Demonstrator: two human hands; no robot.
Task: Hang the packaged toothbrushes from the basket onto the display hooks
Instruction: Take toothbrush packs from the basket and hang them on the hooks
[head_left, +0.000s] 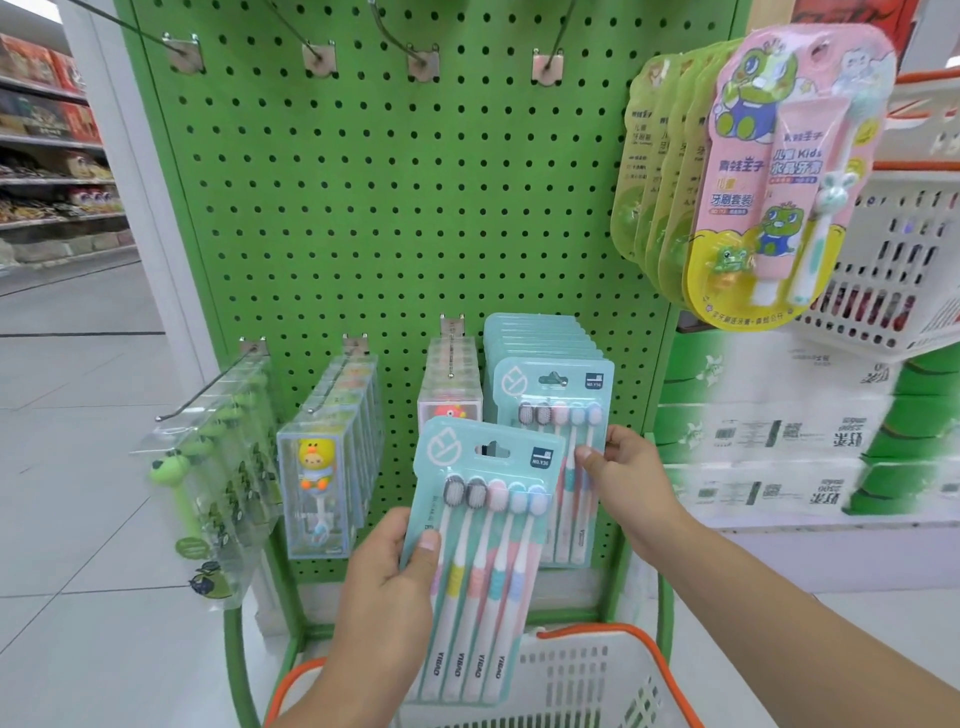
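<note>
My left hand (382, 577) grips a teal pack of toothbrushes (480, 545) by its left edge, thumb on the front, holding it in front of the green pegboard (405, 208). My right hand (621, 470) pinches the right edge of the front teal pack (556, 410), which hangs on a lower hook with several identical packs behind it. The white basket (582, 675) with an orange rim sits below my hands; I cannot see what is in it.
Lower hooks hold frog toothbrush packs (208, 467), duck toothbrush boxes (322, 478) and red-character boxes (450, 400). Bare hooks (182, 52) line the top row. Pink and green kids' sets (769, 171) hang upper right. A white crate (904, 270) stands right, store shelves (52, 156) far left.
</note>
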